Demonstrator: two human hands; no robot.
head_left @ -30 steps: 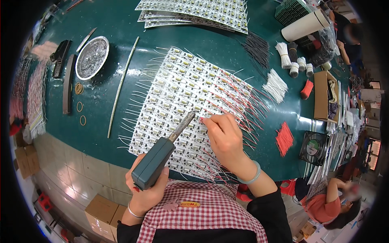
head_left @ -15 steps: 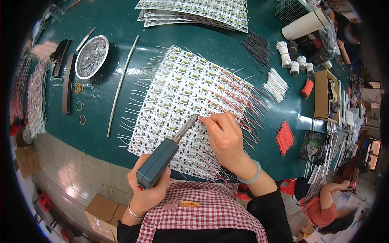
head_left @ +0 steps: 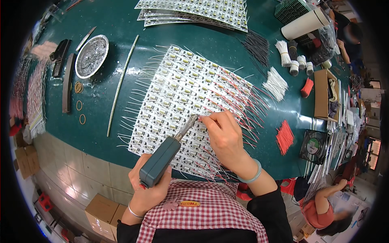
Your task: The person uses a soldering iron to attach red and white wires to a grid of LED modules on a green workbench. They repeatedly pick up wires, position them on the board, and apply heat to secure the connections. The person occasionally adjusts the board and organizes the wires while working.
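My left hand (head_left: 148, 190) is closed around the grip of a dark green soldering gun (head_left: 160, 162), whose metal tip points up and right. That tip meets the middle of a white circuit board panel (head_left: 162, 99) covered with rows of small components. Just right of the tip, my right hand (head_left: 225, 137) pinches a short red wire (head_left: 200, 118) against the panel; most of the wire is hidden by the fingers. White wires stick out along the panel's left edge, and red wires (head_left: 255, 115) fan out on its right side.
More panels (head_left: 194, 16) are stacked at the far edge. Bundles of black wires (head_left: 257, 48), white wires (head_left: 276, 84) and red wires (head_left: 285, 137) lie to the right, near a small fan (head_left: 314, 148). At left are a metal bowl (head_left: 92, 56), a thin rod (head_left: 121, 89) and rubber bands (head_left: 79, 88).
The soldering gun's body and my left hand have shifted slightly right. My right hand stays nearly still at the same spot on the panel.
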